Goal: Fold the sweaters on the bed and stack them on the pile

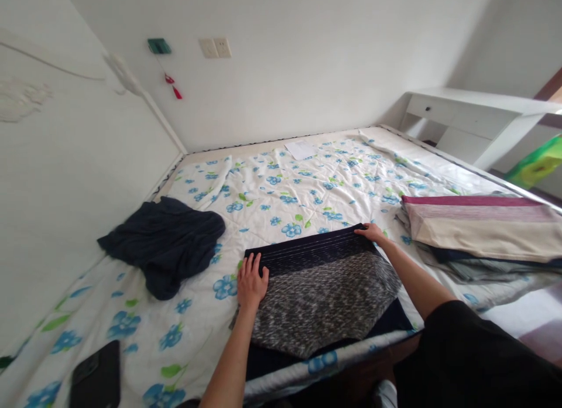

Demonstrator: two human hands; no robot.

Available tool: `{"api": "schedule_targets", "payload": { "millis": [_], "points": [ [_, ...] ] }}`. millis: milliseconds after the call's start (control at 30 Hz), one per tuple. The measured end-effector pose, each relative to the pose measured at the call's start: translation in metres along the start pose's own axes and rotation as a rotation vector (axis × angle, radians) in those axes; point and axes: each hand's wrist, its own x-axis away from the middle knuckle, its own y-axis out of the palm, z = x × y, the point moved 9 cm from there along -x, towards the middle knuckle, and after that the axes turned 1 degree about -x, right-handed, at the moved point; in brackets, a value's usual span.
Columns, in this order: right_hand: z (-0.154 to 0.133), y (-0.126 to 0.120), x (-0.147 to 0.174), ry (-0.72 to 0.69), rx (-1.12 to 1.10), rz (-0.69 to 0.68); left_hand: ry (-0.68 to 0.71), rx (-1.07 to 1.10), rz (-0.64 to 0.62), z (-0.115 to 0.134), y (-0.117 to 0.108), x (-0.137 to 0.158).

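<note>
A folded knit sweater (325, 297), mottled grey with a navy band along its far edge, lies at the near edge of the bed. Flat on its left edge rests my left hand (253, 280), fingers out and slightly apart. At the far right corner my right hand (370, 232) has its thumb and fingers closed on the navy band. Darker navy cloth of the same garment shows under the grey part at the near side. Left of it sits a crumpled dark navy garment (169, 241), untouched.
A stack of folded clothes (478, 229), striped on top, lies on the right of the flowered bedsheet (267, 206). A black phone (96, 376) is at the near left, and a white paper (301, 150) near the wall. Beyond the right bed edge stands a white desk (469, 121).
</note>
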Motion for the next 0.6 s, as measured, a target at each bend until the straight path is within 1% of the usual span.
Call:
{"api": "schedule_targets", "payload": {
  "millis": [100, 200, 300, 367, 400, 467, 533, 600],
  "points": [
    [0.003, 0.001, 0.009, 0.046, 0.108, 0.073, -0.002, 0.009, 0.006, 0.000, 0.000, 0.001],
    [-0.004, 0.010, 0.025, 0.015, 0.213, 0.130, 0.005, 0.005, 0.005, 0.000, 0.001, 0.003],
    [-0.030, 0.018, 0.043, -0.071, 0.355, 0.239, -0.002, 0.003, 0.011, -0.001, 0.001, 0.003],
    [-0.062, 0.031, 0.058, -0.168, 0.436, 0.290, -0.004, 0.009, 0.007, -0.001, 0.002, 0.003],
    [-0.082, 0.045, 0.067, -0.232, 0.457, 0.282, -0.004, 0.013, 0.003, -0.001, 0.002, 0.003],
    [-0.127, 0.085, 0.090, -0.384, 0.443, 0.194, -0.007, 0.018, -0.003, 0.000, 0.003, 0.003],
    [-0.181, 0.139, 0.126, -0.603, 0.369, 0.062, -0.015, 0.017, -0.004, -0.001, 0.002, 0.003],
    [-0.232, 0.195, 0.173, -0.837, 0.276, -0.091, -0.017, 0.012, -0.007, -0.001, 0.002, 0.003]
  ]
}}
